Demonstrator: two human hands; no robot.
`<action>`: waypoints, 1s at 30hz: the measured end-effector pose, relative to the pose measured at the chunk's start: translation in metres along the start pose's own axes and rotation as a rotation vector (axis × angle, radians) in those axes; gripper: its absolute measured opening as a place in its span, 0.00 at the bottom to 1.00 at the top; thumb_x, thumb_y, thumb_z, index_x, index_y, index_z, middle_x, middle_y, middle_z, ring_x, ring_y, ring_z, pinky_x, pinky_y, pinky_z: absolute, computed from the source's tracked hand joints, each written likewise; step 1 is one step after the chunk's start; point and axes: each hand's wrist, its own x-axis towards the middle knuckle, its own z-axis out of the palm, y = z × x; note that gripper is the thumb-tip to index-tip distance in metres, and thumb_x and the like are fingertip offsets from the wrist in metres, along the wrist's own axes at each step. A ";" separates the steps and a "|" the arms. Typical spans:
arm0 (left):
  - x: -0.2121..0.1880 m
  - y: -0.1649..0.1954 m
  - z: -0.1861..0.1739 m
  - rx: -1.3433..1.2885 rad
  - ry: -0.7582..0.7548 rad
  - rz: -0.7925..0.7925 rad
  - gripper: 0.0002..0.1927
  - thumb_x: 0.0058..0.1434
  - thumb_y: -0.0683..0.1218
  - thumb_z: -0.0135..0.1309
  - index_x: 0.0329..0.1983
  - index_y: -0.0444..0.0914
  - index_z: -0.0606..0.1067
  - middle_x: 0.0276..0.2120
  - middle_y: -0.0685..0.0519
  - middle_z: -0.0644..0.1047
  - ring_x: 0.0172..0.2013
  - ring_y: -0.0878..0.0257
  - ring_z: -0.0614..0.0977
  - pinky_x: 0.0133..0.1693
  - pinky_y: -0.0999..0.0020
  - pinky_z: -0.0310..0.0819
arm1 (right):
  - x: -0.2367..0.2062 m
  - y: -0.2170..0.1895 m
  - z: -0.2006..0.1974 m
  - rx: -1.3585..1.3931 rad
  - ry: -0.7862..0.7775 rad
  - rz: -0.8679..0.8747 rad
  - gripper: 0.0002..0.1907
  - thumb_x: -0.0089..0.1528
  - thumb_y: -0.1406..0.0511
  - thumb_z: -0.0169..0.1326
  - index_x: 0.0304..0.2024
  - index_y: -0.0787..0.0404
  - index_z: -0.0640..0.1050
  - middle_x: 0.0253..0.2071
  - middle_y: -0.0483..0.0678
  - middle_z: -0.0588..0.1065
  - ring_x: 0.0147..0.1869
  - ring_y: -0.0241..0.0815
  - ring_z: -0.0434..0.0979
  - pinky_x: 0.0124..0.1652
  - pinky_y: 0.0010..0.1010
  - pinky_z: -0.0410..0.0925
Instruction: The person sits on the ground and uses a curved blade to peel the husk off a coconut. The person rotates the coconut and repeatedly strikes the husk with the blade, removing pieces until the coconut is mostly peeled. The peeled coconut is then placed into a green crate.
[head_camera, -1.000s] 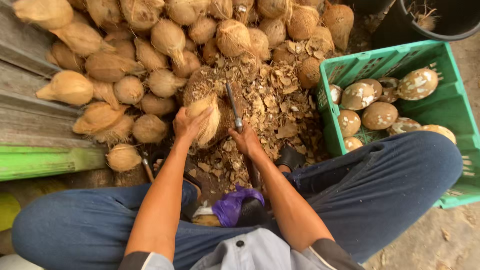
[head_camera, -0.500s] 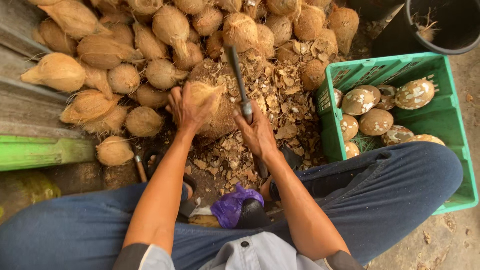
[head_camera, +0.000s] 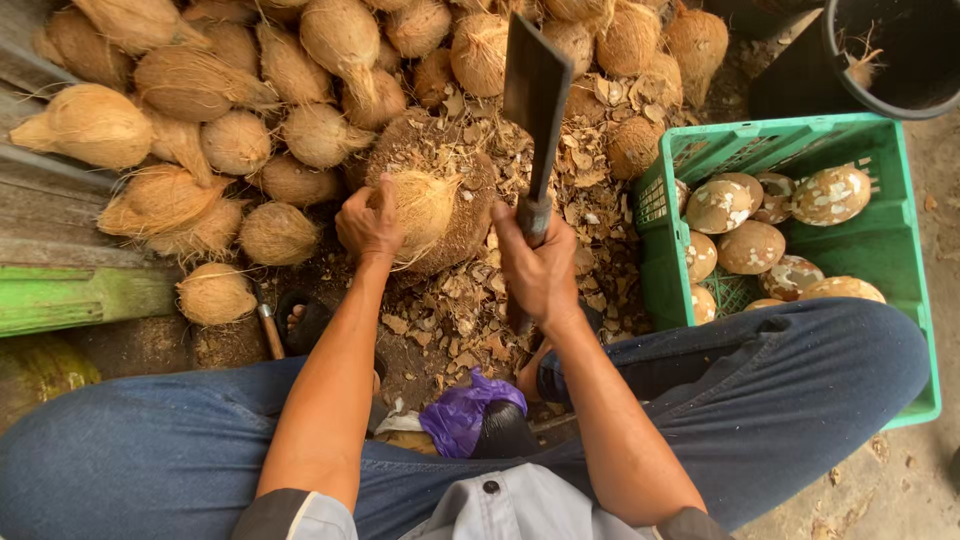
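Overhead, cleaver raised in right hand; left hand steadies coconut.

Fibrous brown coconut on chopping stump, dark cleaver raised upright

tan, fibrous coconut and dark grey cleaver. green crate holds brown shells mottled white. blue jeans, purple bag.

No labels, signs or screens, crumpled purple plastic bag between the knees
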 end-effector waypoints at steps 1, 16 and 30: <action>0.001 -0.001 -0.001 0.015 0.013 0.032 0.33 0.62 0.75 0.40 0.21 0.45 0.73 0.17 0.55 0.72 0.18 0.63 0.69 0.24 0.60 0.62 | -0.001 0.006 0.007 -0.011 -0.011 0.054 0.18 0.70 0.57 0.51 0.27 0.57 0.69 0.19 0.40 0.66 0.16 0.29 0.62 0.15 0.26 0.58; 0.005 -0.004 -0.007 0.022 -0.041 0.228 0.26 0.65 0.65 0.44 0.20 0.44 0.72 0.24 0.53 0.79 0.22 0.60 0.76 0.29 0.60 0.69 | 0.005 0.035 0.027 0.034 -0.072 0.251 0.18 0.66 0.56 0.54 0.22 0.52 0.68 0.15 0.42 0.65 0.13 0.32 0.60 0.14 0.29 0.59; 0.005 0.008 -0.021 0.094 -0.091 0.177 0.27 0.62 0.68 0.49 0.25 0.42 0.79 0.27 0.51 0.81 0.27 0.57 0.79 0.32 0.57 0.70 | -0.009 0.046 0.042 0.086 -0.148 0.485 0.11 0.66 0.62 0.54 0.30 0.59 0.72 0.17 0.41 0.68 0.14 0.32 0.62 0.15 0.26 0.61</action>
